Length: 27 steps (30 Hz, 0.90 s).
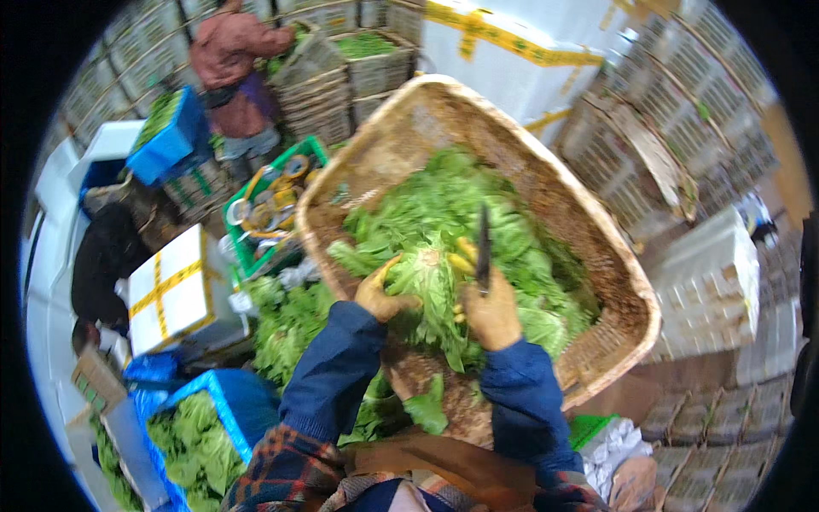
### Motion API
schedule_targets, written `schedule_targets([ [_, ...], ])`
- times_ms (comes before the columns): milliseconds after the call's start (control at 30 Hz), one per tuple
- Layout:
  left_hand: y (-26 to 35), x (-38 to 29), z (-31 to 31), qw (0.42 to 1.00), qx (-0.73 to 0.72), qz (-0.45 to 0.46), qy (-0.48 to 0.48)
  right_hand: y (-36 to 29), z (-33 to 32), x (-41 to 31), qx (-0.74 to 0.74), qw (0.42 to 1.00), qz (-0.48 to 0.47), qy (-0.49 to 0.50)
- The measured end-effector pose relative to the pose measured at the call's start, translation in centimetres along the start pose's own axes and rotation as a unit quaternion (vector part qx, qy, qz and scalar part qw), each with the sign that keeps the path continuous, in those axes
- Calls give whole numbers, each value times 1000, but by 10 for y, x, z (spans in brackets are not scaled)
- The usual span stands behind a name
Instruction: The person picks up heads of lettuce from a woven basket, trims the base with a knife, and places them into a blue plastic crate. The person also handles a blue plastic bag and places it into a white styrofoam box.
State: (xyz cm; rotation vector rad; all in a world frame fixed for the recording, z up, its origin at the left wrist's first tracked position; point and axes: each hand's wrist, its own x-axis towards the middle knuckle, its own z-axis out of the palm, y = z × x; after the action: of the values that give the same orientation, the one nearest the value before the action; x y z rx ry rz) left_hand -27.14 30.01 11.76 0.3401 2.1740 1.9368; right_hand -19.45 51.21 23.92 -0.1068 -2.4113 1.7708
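Observation:
A head of leafy lettuce (430, 291) is between my two hands, its pale cut stem end facing up. My left hand (382, 296), yellowish like a glove, grips its left side. In my right hand (491, 315) is a knife (484, 240) with a dark blade pointing away from me. Some fingers of that hand also touch the lettuce's right side. Below lies a heap of green lettuce (441, 185) in a large, dirt-stained plastic crate (595, 192). Loose leaves (430, 406) lie at the crate's near side.
To the left are a green basket (240, 246) of tape rolls, a taped white foam box (167, 281) and a blue-lined box (221, 390) of lettuce. A person (233, 70) stands by stacked crates (313, 102) at the back. More crates (716, 422) line the right.

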Motion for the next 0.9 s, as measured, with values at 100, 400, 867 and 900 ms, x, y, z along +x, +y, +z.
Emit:
schedule_targets([
  [100,58,-107,-94,989,121,34,73,-44,19,-22,-260,932,-250,20],
  [400,64,-377,-164,966,-21,-165,200,-87,176,-181,-369,823,-218,-372],
  [867,76,-426,-129,948,237,-12,214,-10,168,-192,-474,825,-160,-261],
  [900,83,-424,-130,934,268,-21,235,-7,155,-182,-478,850,-108,-195],
])
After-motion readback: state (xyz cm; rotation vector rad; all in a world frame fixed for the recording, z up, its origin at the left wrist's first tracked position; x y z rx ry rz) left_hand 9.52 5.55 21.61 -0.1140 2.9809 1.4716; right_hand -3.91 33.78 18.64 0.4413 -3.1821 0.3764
